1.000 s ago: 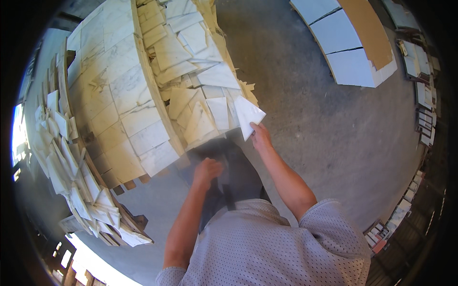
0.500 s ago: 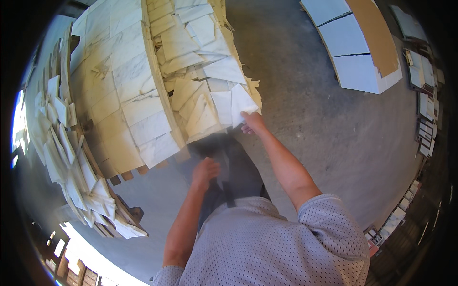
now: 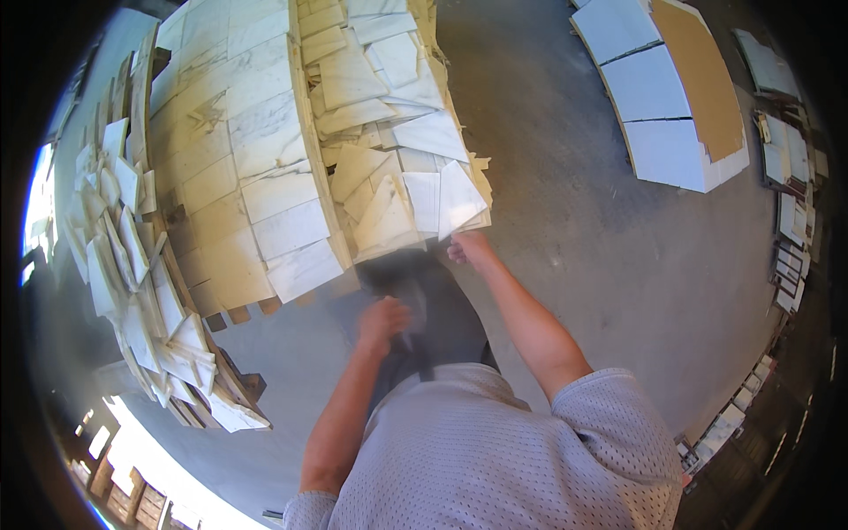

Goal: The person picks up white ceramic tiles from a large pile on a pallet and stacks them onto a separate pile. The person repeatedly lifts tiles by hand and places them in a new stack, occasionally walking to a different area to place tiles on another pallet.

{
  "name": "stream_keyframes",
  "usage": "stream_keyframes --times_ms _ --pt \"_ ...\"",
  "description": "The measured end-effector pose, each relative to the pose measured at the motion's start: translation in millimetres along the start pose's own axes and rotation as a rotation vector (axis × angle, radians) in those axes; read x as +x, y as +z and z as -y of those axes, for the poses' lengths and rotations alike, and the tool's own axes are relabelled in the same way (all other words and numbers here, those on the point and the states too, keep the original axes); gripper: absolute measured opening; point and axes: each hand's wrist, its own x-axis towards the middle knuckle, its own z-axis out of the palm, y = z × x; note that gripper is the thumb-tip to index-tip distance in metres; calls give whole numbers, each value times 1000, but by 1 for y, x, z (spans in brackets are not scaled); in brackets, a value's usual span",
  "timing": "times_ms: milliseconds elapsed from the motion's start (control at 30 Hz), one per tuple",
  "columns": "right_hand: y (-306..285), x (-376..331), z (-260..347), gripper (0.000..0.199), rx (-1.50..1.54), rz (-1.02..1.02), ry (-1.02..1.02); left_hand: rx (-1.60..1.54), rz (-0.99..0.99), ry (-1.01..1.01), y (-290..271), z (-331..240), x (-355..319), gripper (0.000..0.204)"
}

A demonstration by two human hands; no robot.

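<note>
My right hand (image 3: 468, 248) is just below the near right corner of a stack of broken marble pieces. Its fingers are curled, and nothing shows in them. Nearest to it lies a pale marble piece (image 3: 458, 196), flat at the stack's edge, with a narrow white tile piece (image 3: 423, 200) beside it. My left hand (image 3: 384, 323) hangs in front of my body, apart from the stack, its fingers curled in a loose fist and slightly blurred. Nothing shows in it either. A larger triangular shard (image 3: 387, 215) lies further left in the same stack.
Left of the broken pieces, past a wooden divider (image 3: 313, 132), are rows of squared marble tiles (image 3: 284, 219). A rack of leaning slabs (image 3: 132, 291) stands at far left. White panels (image 3: 658, 146) with a brown sheet are at upper right. More stacked slabs (image 3: 786, 150) line the right wall.
My right hand has come off the top of the corner marble piece and dropped just below its edge. The stack appears slightly further right and lower in view. My left hand stays about where it was.
</note>
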Motion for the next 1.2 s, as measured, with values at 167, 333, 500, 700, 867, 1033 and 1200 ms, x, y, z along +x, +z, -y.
stream_keyframes --times_ms 167,333,500,700,867,1033,1200 --pt "17 -36 -19 25 -69 45 34 3 -6 142 -9 -10 -42 38" --pt "71 -89 9 25 -327 246 -25 248 -195 402 -43 -42 -127 39" --pt "148 -151 66 29 -471 536 -208 124 -445 715 -93 -63 -210 31" --pt "275 -215 118 29 -533 786 -395 -100 -1019 896 -216 -50 -256 26" --pt "377 -255 117 43 -786 688 -825 127 -1503 746 -296 0 -269 36" --pt "448 -282 105 61 -1003 468 -1117 748 -1445 695 -291 4 -236 73" --pt "479 -304 115 75 -1327 368 -954 794 -1333 585 -292 -24 -224 85"
